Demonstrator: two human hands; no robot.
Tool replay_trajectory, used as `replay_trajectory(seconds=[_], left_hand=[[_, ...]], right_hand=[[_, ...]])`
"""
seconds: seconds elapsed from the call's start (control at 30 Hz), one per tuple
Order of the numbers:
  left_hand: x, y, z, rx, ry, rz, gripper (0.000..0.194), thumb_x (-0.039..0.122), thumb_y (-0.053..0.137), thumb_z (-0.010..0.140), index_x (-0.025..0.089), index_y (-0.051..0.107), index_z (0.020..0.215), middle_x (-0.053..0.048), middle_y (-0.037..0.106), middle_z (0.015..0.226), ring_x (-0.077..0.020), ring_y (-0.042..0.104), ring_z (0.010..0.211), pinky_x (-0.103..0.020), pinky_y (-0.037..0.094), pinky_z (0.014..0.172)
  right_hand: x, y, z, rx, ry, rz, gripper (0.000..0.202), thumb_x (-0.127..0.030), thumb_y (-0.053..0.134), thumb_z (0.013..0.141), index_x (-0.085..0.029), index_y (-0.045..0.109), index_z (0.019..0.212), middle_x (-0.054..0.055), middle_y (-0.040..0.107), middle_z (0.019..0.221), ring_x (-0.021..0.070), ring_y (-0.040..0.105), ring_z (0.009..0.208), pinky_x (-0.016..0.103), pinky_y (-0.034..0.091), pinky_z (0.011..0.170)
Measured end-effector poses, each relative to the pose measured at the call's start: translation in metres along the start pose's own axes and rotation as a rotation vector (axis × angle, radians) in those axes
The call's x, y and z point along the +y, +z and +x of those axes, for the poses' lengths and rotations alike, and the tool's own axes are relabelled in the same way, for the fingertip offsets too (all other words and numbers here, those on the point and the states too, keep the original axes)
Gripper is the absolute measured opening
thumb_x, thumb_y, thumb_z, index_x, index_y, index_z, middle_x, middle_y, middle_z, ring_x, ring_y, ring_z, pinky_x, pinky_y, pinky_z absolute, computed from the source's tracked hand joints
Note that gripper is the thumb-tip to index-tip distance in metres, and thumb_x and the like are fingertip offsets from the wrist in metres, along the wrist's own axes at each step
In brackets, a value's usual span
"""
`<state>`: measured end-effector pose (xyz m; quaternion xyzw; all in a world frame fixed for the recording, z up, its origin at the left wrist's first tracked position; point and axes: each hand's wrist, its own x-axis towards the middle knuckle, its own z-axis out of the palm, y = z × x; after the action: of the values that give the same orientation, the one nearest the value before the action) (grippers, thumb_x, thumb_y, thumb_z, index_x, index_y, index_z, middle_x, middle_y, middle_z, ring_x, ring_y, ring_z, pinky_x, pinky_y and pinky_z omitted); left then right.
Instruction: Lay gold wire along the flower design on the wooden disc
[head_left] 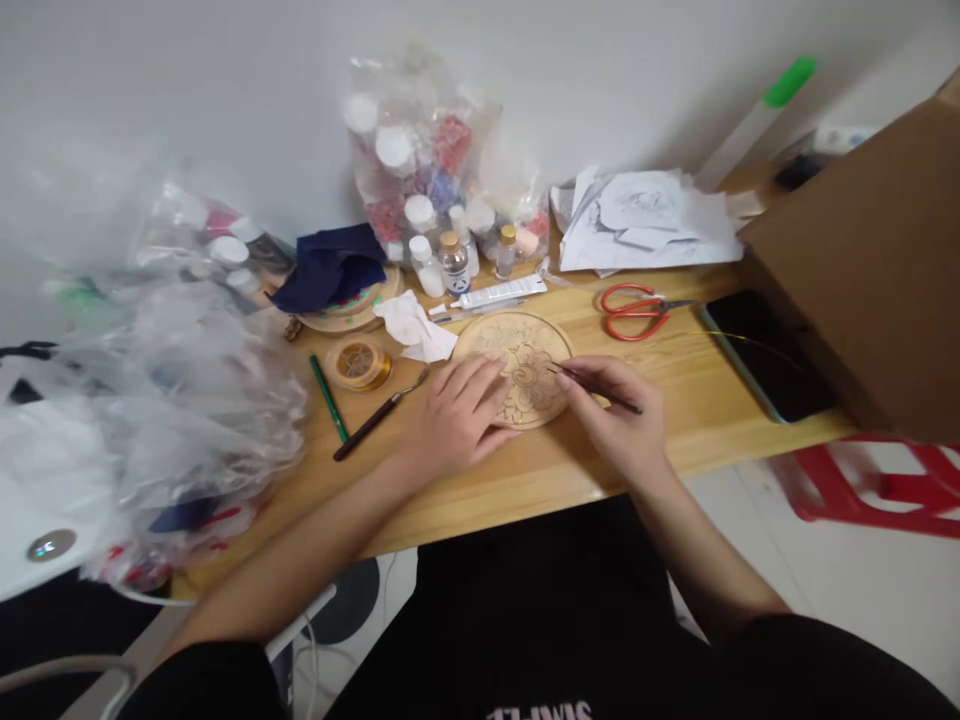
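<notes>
A round wooden disc (534, 405) with a flower pattern of fine lines lies on the wooden table. My left hand (461, 410) rests flat on its left part, fingers stretched out and holding nothing. Between the fingers of my right hand (622, 410) are thin dark tweezers (600, 388), their tip over the right part of the pattern. A spool of gold wire (358, 362), a dark-handled tool (367, 428) with a metal tip and a green pen (328, 398) lie left of my left hand. A crumpled white tissue (417, 328) touches or nearly touches the disc.
Red-handled scissors (636, 312) and a phone (765, 355) lie to the right, beside a cardboard box (862, 260). Behind the disc are a white tube (501, 291), small bottles (454, 265) and papers (649, 225). Plastic bags (202, 390) crowd the left side.
</notes>
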<state>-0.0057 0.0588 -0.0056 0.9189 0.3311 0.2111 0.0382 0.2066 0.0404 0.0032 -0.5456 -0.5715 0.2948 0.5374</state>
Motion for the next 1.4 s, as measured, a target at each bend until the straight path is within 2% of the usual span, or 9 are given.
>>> replay_trajectory(seconds=[0.17,0.57,0.73,0.93,1.2,1.4], left_hand=[[-0.004,0.005,-0.003,-0.023,0.051,0.064,0.045,0.046,0.054,0.096,0.010,0.061,0.122,-0.020,0.058,0.138,-0.0344,0.050,0.132,-0.050,0.041,0.106],[-0.004,0.004,0.000,-0.028,0.046,0.056,0.044,0.046,0.057,0.094,0.010,0.063,0.119,-0.023,0.060,0.133,-0.0367,0.053,0.128,-0.051,0.044,0.104],[-0.003,0.005,0.000,-0.035,0.022,0.033,0.042,0.042,0.058,0.094,0.010,0.062,0.120,-0.023,0.060,0.133,-0.0362,0.052,0.129,-0.052,0.043,0.105],[-0.004,0.005,-0.002,-0.041,0.004,0.029,0.043,0.042,0.057,0.094,0.011,0.060,0.123,-0.022,0.059,0.134,-0.0351,0.052,0.130,-0.052,0.043,0.106],[-0.005,0.005,0.000,-0.050,0.019,0.061,0.045,0.047,0.057,0.094,0.011,0.061,0.120,-0.022,0.059,0.135,-0.0358,0.053,0.130,-0.052,0.045,0.105],[-0.004,0.003,0.001,-0.062,0.000,0.050,0.043,0.048,0.057,0.094,0.012,0.063,0.118,-0.022,0.056,0.139,-0.0368,0.050,0.133,-0.054,0.042,0.107]], right_hand=[[0.011,0.014,-0.003,0.090,0.040,0.018,0.009,-0.021,0.072,0.081,-0.023,0.073,0.090,0.000,0.075,0.085,0.0134,0.072,0.077,0.026,0.062,0.072],[0.012,0.011,-0.006,0.079,0.115,-0.050,0.014,-0.021,0.073,0.083,-0.027,0.073,0.096,0.000,0.076,0.092,0.0140,0.073,0.083,0.027,0.063,0.076],[0.011,0.010,-0.007,0.076,0.100,-0.099,0.014,-0.022,0.073,0.083,-0.027,0.074,0.096,0.001,0.076,0.092,0.0155,0.073,0.083,0.029,0.063,0.076],[0.008,0.009,-0.008,0.011,0.048,-0.141,0.014,-0.022,0.073,0.083,-0.026,0.072,0.097,0.001,0.075,0.093,0.0164,0.072,0.084,0.030,0.063,0.075],[0.009,0.007,-0.005,-0.113,-0.110,-0.213,0.020,-0.015,0.072,0.082,-0.027,0.070,0.098,0.000,0.075,0.090,0.0149,0.070,0.079,0.030,0.059,0.072],[0.011,0.006,-0.005,-0.170,-0.138,-0.223,0.023,-0.014,0.073,0.082,-0.028,0.069,0.099,0.000,0.075,0.089,0.0153,0.069,0.080,0.031,0.056,0.071]])
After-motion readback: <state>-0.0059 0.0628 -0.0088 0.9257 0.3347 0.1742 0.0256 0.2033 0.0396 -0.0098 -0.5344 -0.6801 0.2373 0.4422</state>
